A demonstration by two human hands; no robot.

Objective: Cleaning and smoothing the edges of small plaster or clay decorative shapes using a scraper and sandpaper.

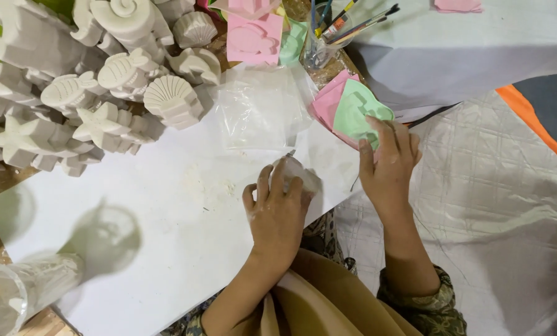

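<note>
Left hand (278,214): fingers curled over a white plaster piece (300,174) at the white board's (166,249) right edge. Right hand (387,165): fingertips flat, together, on green mould (356,112) atop pink moulds (327,102). Plaster sea-shapes (91,93) heaped top-left.

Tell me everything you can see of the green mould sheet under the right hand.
The pale green thin plastic mould sheet has rounded lobed edges and a raised relief whose shape is unclear. It lies flat on a fanned stack of pink mould sheets at the white board's edge. The right hand's fingertips press its lower right corner.
</note>
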